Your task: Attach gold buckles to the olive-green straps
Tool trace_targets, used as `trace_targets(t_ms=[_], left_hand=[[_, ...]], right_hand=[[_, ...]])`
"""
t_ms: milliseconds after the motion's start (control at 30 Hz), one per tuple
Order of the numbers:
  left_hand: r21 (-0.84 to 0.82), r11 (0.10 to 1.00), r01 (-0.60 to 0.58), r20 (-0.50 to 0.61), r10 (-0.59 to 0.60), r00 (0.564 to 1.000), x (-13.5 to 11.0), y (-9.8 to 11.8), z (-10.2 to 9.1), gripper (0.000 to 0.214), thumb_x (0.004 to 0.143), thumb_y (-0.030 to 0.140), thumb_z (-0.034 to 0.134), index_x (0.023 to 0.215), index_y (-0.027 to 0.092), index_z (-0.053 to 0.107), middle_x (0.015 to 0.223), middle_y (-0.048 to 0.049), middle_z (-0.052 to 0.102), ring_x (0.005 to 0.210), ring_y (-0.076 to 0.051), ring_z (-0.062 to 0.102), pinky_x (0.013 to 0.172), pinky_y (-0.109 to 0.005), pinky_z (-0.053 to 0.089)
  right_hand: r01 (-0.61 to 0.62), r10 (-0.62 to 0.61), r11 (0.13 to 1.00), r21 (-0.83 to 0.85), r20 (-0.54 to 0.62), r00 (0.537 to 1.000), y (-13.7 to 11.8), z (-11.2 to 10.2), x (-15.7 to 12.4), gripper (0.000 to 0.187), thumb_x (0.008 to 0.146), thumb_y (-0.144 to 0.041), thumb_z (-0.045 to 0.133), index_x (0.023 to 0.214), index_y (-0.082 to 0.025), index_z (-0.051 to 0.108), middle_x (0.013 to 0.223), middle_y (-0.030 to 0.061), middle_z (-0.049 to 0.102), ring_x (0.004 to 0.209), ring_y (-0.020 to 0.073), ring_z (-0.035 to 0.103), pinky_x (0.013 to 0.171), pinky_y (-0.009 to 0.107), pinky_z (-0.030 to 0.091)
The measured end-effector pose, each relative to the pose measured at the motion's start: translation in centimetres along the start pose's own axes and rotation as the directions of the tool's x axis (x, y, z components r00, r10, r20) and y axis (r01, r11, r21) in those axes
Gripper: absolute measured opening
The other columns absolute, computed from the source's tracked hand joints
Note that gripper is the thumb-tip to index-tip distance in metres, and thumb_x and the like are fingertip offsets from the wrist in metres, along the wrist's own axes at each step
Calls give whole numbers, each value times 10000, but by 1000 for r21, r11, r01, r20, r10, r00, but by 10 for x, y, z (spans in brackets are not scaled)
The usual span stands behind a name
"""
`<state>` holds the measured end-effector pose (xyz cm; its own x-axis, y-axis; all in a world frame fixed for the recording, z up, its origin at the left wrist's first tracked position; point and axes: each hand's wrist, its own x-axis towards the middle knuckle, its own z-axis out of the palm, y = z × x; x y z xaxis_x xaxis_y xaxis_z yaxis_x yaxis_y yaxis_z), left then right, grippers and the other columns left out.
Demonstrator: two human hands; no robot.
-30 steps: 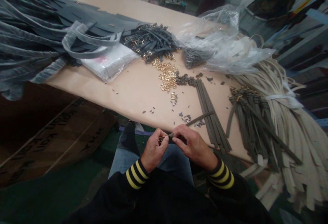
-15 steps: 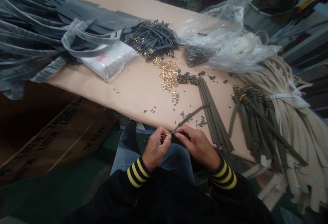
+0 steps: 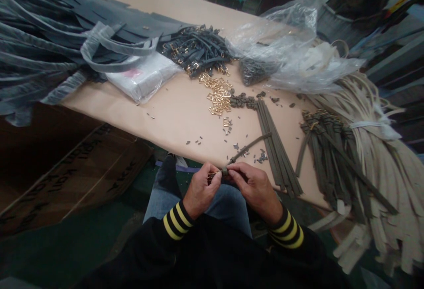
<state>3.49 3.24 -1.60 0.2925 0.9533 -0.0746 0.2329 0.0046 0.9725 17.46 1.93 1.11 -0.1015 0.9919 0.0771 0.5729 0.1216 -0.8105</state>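
Observation:
Both hands meet just below the table's near edge, over my lap. My left hand (image 3: pixel 202 189) is closed in a pinch on a small gold buckle (image 3: pixel 212 175). My right hand (image 3: pixel 253 185) is closed on the near end of a thin olive strap (image 3: pixel 248 145). That strap runs up and right onto the table toward a row of similar olive straps (image 3: pixel 276 148). The strap end and the buckle touch between my fingertips. Loose gold buckles (image 3: pixel 218 95) lie in a heap further up the table, with small dark loops (image 3: pixel 241 100) beside them.
The tan table (image 3: pixel 172 112) also carries dark grey straps with buckles (image 3: pixel 195 50), a wrapped white packet (image 3: pixel 142 77), a clear plastic bag (image 3: pixel 291 55), and finished olive straps (image 3: pixel 327 148) over pale strips (image 3: pixel 374 156) at right. Long grey bands (image 3: pixel 39 42) fill the left. Cardboard (image 3: pixel 66 170) sits below.
The strap's far end has swung slightly as my hands shifted a little up and right. Both hands keep their grips on buckle and strap.

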Motion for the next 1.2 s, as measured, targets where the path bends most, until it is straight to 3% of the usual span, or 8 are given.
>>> trace_targets(t_ms=[333, 700, 967, 1200], left_hand=[[-33, 999, 2, -26, -3, 1000, -2, -4, 2, 136, 768, 246, 411, 655, 169, 409, 512, 71, 345, 459, -66, 332, 437, -184, 286], [-40, 999, 16, -11, -17, 1000, -3, -6, 2, 173, 801, 287, 363, 668, 181, 395, 479, 71, 368, 427, -77, 345, 441, -199, 296], [-2, 1000, -15, 11, 15, 1000, -3, -8, 2, 178, 806, 293, 360, 675, 180, 401, 485, 72, 368, 431, -78, 349, 454, -203, 301], [34, 998, -50, 19, 49, 999, -5, -6, 0, 208, 811, 295, 359, 649, 176, 413, 507, 58, 388, 461, -79, 379, 473, -206, 322]], right_hand=[[214, -224, 946, -245, -14, 975, -5, -3, 4, 152, 763, -104, 466, 760, -114, 617, 703, 88, 621, 666, 172, 576, 622, 274, 465], [167, -165, 981, -95, 30, 986, -1, -1, 4, 139, 753, -109, 492, 769, -153, 623, 699, 61, 629, 651, 148, 582, 604, 250, 466], [105, -111, 973, -208, -16, 994, -4, -2, 1, 88, 717, -104, 528, 649, -152, 557, 586, 19, 561, 540, 128, 524, 524, 224, 412], [79, -71, 990, -116, 77, 995, -3, -4, 3, 101, 725, -103, 509, 685, -168, 575, 629, 13, 579, 575, 125, 533, 552, 221, 411]])
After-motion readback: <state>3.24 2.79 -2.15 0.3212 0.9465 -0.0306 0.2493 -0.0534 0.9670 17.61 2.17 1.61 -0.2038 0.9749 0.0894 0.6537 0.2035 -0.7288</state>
